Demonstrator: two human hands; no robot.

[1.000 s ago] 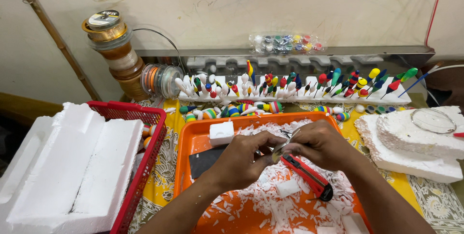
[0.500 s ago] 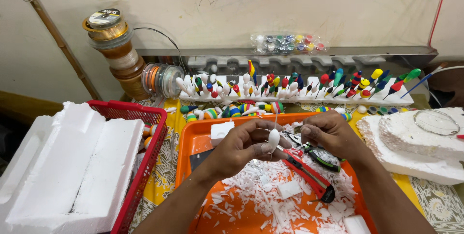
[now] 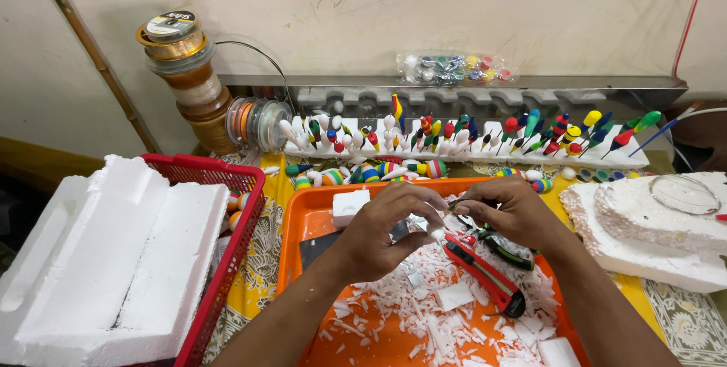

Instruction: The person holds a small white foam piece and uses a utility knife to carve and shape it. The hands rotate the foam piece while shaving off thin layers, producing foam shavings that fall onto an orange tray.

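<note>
Both my hands meet over an orange tray (image 3: 303, 219) littered with white foam shavings (image 3: 424, 314). My left hand (image 3: 382, 231) pinches a small white foam piece (image 3: 433, 227) between thumb and fingers. My right hand (image 3: 507, 212) holds a thin stick-like tool (image 3: 457, 203) at that piece. A red utility knife (image 3: 485, 274) and a green-and-black knife (image 3: 506, 251) lie in the tray just under my right hand. A white foam cube (image 3: 351, 205) rests at the tray's far left corner.
A red basket (image 3: 227, 261) holding large foam slabs (image 3: 113, 261) stands at left. Painted fishing floats (image 3: 469, 136) stand in a foam strip along the wall, with line spools (image 3: 185, 71) at back left. Foam blocks (image 3: 659, 223) with a wire ring lie at right.
My hands rose briefly with the foam piece lifted, then came back down over the tray. The fingers of both hands have closed tighter around the piece.
</note>
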